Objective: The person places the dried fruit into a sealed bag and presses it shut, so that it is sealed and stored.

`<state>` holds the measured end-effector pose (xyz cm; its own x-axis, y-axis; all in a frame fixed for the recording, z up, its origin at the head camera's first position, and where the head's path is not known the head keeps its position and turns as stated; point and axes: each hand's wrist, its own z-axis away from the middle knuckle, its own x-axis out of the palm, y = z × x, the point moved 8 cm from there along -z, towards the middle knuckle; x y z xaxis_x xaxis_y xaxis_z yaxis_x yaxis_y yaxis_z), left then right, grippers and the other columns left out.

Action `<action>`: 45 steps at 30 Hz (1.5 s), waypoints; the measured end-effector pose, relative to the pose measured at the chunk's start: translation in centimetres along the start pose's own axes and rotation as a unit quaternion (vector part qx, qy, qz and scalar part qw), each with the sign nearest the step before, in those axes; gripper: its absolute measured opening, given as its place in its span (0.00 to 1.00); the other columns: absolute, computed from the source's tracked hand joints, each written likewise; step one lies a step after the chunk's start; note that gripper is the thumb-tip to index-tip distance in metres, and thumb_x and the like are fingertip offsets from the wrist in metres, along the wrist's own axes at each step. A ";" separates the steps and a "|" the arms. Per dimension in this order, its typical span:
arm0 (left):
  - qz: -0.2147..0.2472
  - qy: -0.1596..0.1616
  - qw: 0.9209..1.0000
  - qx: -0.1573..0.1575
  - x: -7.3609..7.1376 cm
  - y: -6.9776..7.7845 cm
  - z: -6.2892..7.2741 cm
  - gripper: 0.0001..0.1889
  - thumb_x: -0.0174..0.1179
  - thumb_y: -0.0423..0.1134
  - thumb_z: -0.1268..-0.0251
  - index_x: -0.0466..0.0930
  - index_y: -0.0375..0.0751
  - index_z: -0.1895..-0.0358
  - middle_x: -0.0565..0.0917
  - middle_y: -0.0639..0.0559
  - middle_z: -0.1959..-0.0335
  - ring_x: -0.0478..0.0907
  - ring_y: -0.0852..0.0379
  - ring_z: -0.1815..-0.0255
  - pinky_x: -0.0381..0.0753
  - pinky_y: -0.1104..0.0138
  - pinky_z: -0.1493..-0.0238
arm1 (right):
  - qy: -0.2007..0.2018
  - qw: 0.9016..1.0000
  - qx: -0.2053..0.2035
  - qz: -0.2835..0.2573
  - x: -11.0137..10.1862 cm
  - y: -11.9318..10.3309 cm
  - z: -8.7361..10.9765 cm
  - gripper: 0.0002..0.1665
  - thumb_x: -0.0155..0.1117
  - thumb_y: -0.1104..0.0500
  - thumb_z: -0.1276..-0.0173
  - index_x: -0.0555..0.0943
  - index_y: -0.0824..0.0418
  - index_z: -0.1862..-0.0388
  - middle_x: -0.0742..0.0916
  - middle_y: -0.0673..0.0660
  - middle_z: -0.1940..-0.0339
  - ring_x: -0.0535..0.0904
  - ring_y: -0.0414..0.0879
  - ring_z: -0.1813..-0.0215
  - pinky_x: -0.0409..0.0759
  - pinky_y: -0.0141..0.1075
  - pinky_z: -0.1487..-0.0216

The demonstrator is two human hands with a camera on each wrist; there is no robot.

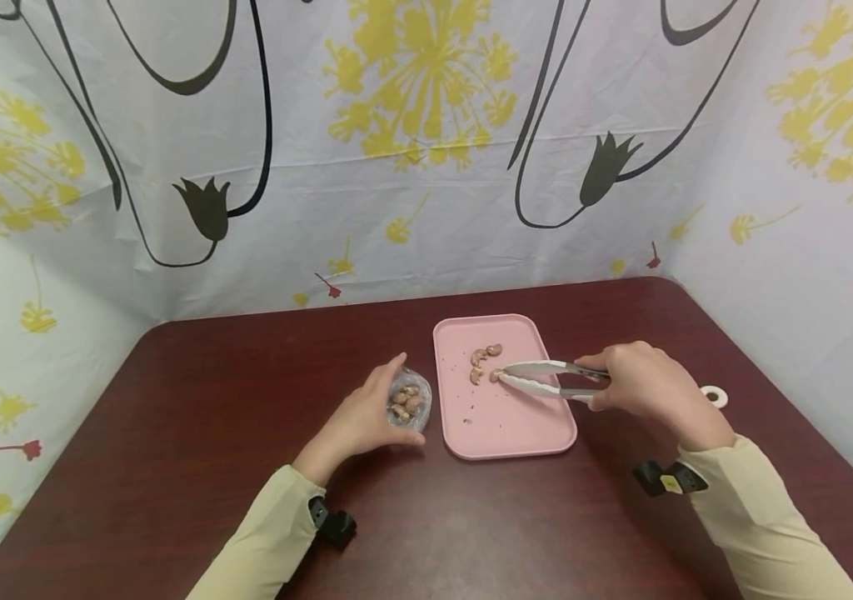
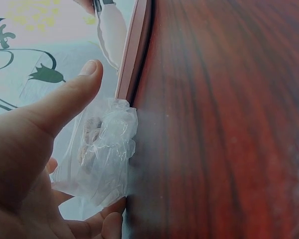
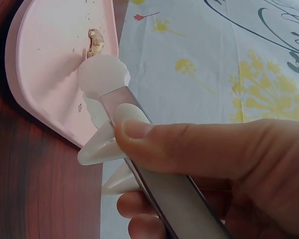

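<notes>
Dark red table [image 1: 209,400], 1 pink tray [image 1: 516,429], 1 clear bag [image 2: 117,134], white ring [image 1: 721,401]

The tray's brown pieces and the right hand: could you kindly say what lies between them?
In the head view, tongs lie between the right hand and brown pieces, over the pink tray.

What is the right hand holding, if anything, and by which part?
The right hand grips silver metal tongs with white scalloped tips, by their metal arms.

A small enclosed corner, whether in a home or a studio cannot be told: white sheeting [image 1: 306,167] printed with yellow blooms [image 1: 430,75] and dark tulips [image 1: 205,210] borders a reddish-brown, wood-grained surface [image 1: 269,375]
</notes>
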<state>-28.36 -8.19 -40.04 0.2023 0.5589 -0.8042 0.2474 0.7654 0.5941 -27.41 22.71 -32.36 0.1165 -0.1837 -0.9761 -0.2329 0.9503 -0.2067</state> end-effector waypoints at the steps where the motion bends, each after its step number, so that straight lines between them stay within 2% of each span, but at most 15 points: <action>1: 0.000 0.000 1.000 0.000 0.0 0.0 0.0 0.63 0.78 0.57 0.67 0.47 0.55 0.24 0.62 0.48 0.28 0.70 0.42 0.38 0.71 0.45 0.42 | 0.003 1.000 -0.001 0.001 -0.1 0.0 0.0 0.30 0.75 0.55 0.55 0.84 0.53 0.47 0.85 0.52 0.68 0.75 0.46 0.69 0.70 0.39 0.72; 8: -0.003 -0.003 1.000 -0.009 -0.1 -0.1 -0.2 0.64 0.78 0.58 0.67 0.47 0.51 0.24 0.61 0.48 0.28 0.70 0.42 0.37 0.70 0.46 0.41 | 0.009 0.999 -0.032 -0.017 -0.3 -1.5 0.1 0.29 0.75 0.54 0.55 0.85 0.52 0.49 0.84 0.49 0.70 0.74 0.43 0.69 0.71 0.38 0.69; 12: -0.005 0.001 1.000 -0.008 -0.1 -0.1 -0.2 0.61 0.78 0.58 0.67 0.52 0.47 0.26 0.62 0.48 0.29 0.70 0.44 0.37 0.70 0.48 0.40 | 0.017 0.998 -0.051 -0.018 -0.5 -2.8 0.0 0.29 0.76 0.52 0.55 0.86 0.51 0.50 0.85 0.49 0.71 0.74 0.42 0.70 0.72 0.38 0.68; 17: -0.011 0.006 1.000 -0.001 -0.2 0.0 -0.1 0.57 0.79 0.57 0.68 0.58 0.46 0.29 0.64 0.48 0.31 0.72 0.45 0.41 0.72 0.51 0.41 | 0.021 0.998 -0.060 -0.015 -0.7 -4.0 -0.2 0.29 0.75 0.55 0.57 0.86 0.51 0.50 0.83 0.49 0.72 0.73 0.43 0.71 0.71 0.38 0.69; 23: -0.011 0.011 1.000 -0.003 -0.3 0.0 -0.1 0.57 0.79 0.57 0.67 0.58 0.46 0.29 0.64 0.48 0.31 0.73 0.45 0.42 0.72 0.51 0.42 | 0.019 0.996 -0.085 -0.015 -0.7 -5.7 -0.6 0.29 0.75 0.58 0.57 0.86 0.52 0.50 0.82 0.47 0.74 0.71 0.42 0.73 0.69 0.36 0.71; 29: -0.010 0.013 1.000 -0.004 -0.2 -0.1 -0.2 0.57 0.79 0.57 0.68 0.58 0.46 0.29 0.65 0.48 0.32 0.74 0.45 0.43 0.72 0.50 0.42 | 0.021 0.994 -0.111 -0.009 -0.6 -7.9 -1.2 0.29 0.77 0.57 0.57 0.86 0.48 0.51 0.85 0.48 0.68 0.75 0.42 0.70 0.73 0.39 0.68; 32: -0.008 0.013 1.000 -0.002 -0.1 -0.1 -0.2 0.56 0.79 0.57 0.68 0.58 0.46 0.30 0.66 0.49 0.33 0.74 0.46 0.45 0.73 0.51 0.43 | 0.015 0.992 -0.125 -0.007 -0.1 -9.1 -1.4 0.30 0.79 0.56 0.58 0.85 0.47 0.50 0.86 0.47 0.68 0.76 0.42 0.69 0.75 0.40 0.67; 36: -0.006 0.013 1.000 0.003 -0.1 -0.1 -0.2 0.56 0.79 0.56 0.67 0.59 0.45 0.30 0.67 0.49 0.33 0.75 0.47 0.46 0.73 0.51 0.44 | 0.005 0.992 -0.124 0.000 0.6 -10.4 -1.6 0.32 0.79 0.57 0.59 0.85 0.45 0.50 0.85 0.47 0.70 0.75 0.42 0.71 0.74 0.39 0.68; 45: -0.013 0.016 1.000 0.011 -0.1 0.0 -0.2 0.56 0.79 0.56 0.67 0.59 0.44 0.30 0.66 0.48 0.33 0.75 0.46 0.45 0.74 0.51 0.45 | 0.005 0.994 -0.104 0.027 0.9 -11.7 -1.7 0.32 0.80 0.56 0.59 0.85 0.43 0.50 0.86 0.46 0.64 0.78 0.43 0.69 0.75 0.41 0.71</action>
<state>-28.54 -8.20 -39.92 0.1646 0.5484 -0.8199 0.2727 0.7735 0.5721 -26.21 11.03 -30.91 0.0894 -0.1366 -0.9866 -0.4336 0.8864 -0.1620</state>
